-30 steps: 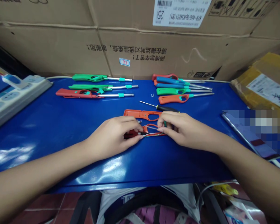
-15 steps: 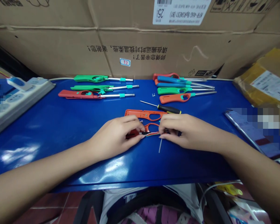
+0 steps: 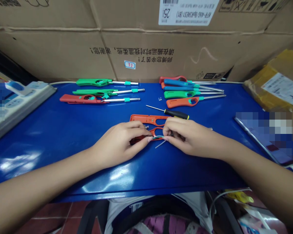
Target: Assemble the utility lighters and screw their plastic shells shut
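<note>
L hand (image 3: 122, 139) and R hand (image 3: 185, 136) are both down on the blue bench (image 3: 63, 130), fingertips nearly meeting mid-table. L thumb + fingers are pinched on the left end of the open lighter body (image 3: 158, 131), an orange half-shell lying flat w/ the trigger loop showing between the hands. R thumb + fingers are pinched on the same body at the loop end, right where the thin wires (image 3: 158, 137) come out; can't tell if the R grip is on wire or shell. A thin metal rod (image 3: 160, 144) sticks out below the fingertips, angled toward the near edge. The other orange half-shell (image 3: 146, 118) lies just behind the hands, with a screwdriver (image 3: 172, 112) w/ black-yellow handle just behind that, tip pointing left. Back left is a row of 3 lighters, 2 green and 1 red (image 3: 83, 98), nozzles right. Back right is a stack of 4, the orange one (image 3: 183, 102) nearest. A power strip (image 3: 21, 97) sits at far left and cardboard boxes (image 3: 63, 48) run along the back.
</note>
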The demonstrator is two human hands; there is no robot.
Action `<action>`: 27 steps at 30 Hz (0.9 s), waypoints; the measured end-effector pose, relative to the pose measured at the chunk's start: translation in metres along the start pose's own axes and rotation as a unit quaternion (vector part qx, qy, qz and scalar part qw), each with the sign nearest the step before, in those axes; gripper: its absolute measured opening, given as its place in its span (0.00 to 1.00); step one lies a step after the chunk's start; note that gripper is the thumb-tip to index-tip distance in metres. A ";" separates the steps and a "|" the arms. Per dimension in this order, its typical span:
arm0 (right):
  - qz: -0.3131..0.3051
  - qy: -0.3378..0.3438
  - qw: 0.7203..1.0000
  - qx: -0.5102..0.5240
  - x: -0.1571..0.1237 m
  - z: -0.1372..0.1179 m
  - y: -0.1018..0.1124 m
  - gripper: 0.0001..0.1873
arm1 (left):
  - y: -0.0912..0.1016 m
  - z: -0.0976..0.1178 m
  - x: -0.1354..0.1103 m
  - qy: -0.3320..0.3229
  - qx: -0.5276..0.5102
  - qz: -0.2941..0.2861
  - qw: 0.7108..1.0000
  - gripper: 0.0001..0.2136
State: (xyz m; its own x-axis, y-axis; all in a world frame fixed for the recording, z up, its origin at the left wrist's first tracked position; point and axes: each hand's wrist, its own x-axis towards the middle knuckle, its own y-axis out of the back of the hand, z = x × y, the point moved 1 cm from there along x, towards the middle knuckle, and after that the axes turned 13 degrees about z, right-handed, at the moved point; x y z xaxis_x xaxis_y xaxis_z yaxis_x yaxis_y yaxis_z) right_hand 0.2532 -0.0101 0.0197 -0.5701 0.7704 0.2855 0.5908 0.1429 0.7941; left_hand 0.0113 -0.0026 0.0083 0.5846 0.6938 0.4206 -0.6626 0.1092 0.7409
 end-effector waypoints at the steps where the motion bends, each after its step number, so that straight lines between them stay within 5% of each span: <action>1: -0.002 0.003 1.000 0.001 0.000 0.000 0.000 0.05 | 0.000 -0.001 0.000 0.000 -0.001 0.002 1.000 0.10; 10: -0.024 0.017 0.999 -0.023 -0.004 0.000 0.000 0.02 | 0.001 -0.002 0.002 0.077 -0.047 0.011 0.996 0.07; 17: 0.111 -0.042 0.989 -0.086 -0.001 0.008 0.011 0.06 | 0.003 -0.002 0.001 0.073 -0.032 0.009 0.997 0.08; 22: 0.059 -0.109 0.978 -0.170 -0.003 0.018 0.018 0.06 | 0.003 -0.003 0.000 0.042 -0.013 0.023 0.999 0.08; 27: 0.014 -0.124 0.981 -0.150 -0.004 0.018 0.022 0.10 | 0.002 -0.004 0.000 0.008 0.002 0.027 1.000 0.07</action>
State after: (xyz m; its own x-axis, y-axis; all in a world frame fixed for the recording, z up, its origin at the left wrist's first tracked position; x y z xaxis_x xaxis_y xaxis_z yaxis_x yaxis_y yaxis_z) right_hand 0.2788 0.0010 0.0261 -0.3771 0.9046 0.1990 0.3885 -0.0406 0.9206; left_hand 0.0085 0.0002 0.0078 0.5414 0.7095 0.4512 -0.6903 0.0687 0.7203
